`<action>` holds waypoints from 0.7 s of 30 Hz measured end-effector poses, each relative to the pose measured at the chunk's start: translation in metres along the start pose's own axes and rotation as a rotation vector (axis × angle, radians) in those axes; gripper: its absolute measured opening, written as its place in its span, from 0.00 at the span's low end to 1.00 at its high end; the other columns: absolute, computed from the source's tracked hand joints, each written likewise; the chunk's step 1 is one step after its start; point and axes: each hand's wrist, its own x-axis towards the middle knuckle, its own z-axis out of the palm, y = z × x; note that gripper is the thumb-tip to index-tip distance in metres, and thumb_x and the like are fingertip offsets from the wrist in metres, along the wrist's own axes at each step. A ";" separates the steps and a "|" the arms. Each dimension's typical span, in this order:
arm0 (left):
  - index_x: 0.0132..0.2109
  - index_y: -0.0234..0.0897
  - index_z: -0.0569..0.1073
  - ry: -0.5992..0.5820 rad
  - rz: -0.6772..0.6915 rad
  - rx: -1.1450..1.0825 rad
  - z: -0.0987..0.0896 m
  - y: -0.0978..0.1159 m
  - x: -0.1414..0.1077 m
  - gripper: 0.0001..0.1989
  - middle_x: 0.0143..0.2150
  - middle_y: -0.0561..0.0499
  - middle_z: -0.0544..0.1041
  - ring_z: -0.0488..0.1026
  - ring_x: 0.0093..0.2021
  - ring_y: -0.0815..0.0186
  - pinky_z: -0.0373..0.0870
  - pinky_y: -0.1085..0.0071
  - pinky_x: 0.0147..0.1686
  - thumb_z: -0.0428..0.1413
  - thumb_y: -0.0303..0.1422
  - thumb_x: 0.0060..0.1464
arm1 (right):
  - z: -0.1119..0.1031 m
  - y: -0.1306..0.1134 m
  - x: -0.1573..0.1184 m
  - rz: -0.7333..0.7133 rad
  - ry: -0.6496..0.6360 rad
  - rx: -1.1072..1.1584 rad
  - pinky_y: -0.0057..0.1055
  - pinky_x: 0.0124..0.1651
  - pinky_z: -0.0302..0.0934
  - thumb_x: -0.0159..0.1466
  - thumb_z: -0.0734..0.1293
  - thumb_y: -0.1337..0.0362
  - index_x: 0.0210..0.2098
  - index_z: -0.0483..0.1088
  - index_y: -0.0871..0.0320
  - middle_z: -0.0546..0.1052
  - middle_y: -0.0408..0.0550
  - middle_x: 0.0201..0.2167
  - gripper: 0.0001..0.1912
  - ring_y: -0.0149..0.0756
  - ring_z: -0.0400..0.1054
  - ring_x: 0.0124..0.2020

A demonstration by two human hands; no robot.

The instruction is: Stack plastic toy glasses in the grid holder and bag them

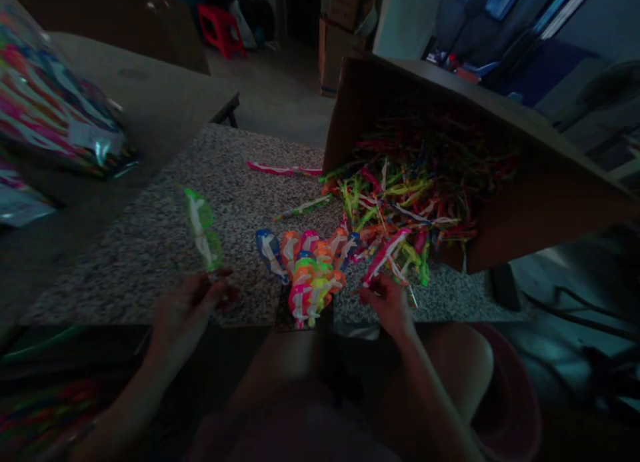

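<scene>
My left hand [190, 312] pinches a translucent green and white plastic strip [203, 229] above the speckled stone tabletop [150, 262]. My right hand [389, 303] holds the lower end of a pink and white plastic strip [385, 257]. Between my hands lies a heap of neon orange, pink, yellow and blue plastic pieces [310, 275]. A tilted cardboard box [545, 202] spills a mass of multicoloured strips [410, 189] onto the stone, just beyond my right hand. Single pink [283, 170] and green [305, 207] strips lie apart on the stone.
A large glossy multicoloured plastic bag [55, 95] rests on a dark table [145, 82] at the left. Farther off are a red plastic stool [221, 29] and stacked cardboard boxes [340, 42]. More colourful material [45, 409] lies low at the bottom left.
</scene>
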 end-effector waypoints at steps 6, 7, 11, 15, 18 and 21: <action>0.45 0.34 0.72 -0.062 0.096 -0.076 0.019 -0.004 -0.046 0.27 0.44 0.48 0.76 0.75 0.41 0.62 0.74 0.66 0.45 0.59 0.50 0.45 | 0.042 0.020 -0.015 -0.043 0.102 0.019 0.26 0.32 0.62 0.54 0.68 0.54 0.32 0.67 0.60 0.72 0.44 0.27 0.15 0.30 0.66 0.27; 0.44 0.35 0.72 -0.067 0.116 -0.069 0.020 -0.004 -0.047 0.25 0.43 0.48 0.77 0.75 0.40 0.62 0.75 0.66 0.44 0.59 0.50 0.45 | 0.046 0.021 -0.015 -0.052 0.093 0.021 0.26 0.33 0.62 0.55 0.67 0.54 0.33 0.67 0.60 0.72 0.44 0.27 0.15 0.30 0.66 0.28; 0.34 0.36 0.73 0.020 0.267 0.109 0.028 -0.009 -0.047 0.15 0.36 0.48 0.78 0.75 0.37 0.61 0.74 0.67 0.40 0.55 0.45 0.49 | 0.052 0.021 -0.019 -0.101 0.062 0.028 0.26 0.34 0.62 0.57 0.65 0.53 0.36 0.66 0.60 0.72 0.45 0.27 0.15 0.31 0.67 0.29; 0.35 0.35 0.76 0.017 0.373 0.181 0.046 -0.023 -0.042 0.14 0.35 0.47 0.79 0.75 0.35 0.61 0.73 0.67 0.40 0.53 0.41 0.52 | 0.049 0.024 -0.023 -0.095 0.106 0.010 0.27 0.35 0.63 0.58 0.65 0.53 0.38 0.66 0.60 0.75 0.49 0.32 0.17 0.33 0.68 0.32; 0.36 0.35 0.77 -0.018 0.437 0.243 0.063 -0.036 -0.035 0.14 0.36 0.47 0.80 0.76 0.38 0.60 0.72 0.65 0.42 0.53 0.40 0.53 | 0.048 0.029 -0.023 -0.052 0.130 -0.014 0.28 0.35 0.63 0.57 0.66 0.52 0.38 0.66 0.61 0.75 0.51 0.33 0.19 0.33 0.69 0.32; 0.33 0.36 0.77 -0.020 0.531 0.327 0.075 -0.046 -0.028 0.13 0.34 0.47 0.80 0.76 0.35 0.61 0.72 0.66 0.40 0.51 0.38 0.55 | 0.050 0.036 -0.024 -0.025 0.140 -0.002 0.28 0.35 0.63 0.57 0.66 0.51 0.40 0.66 0.62 0.75 0.51 0.33 0.20 0.33 0.69 0.31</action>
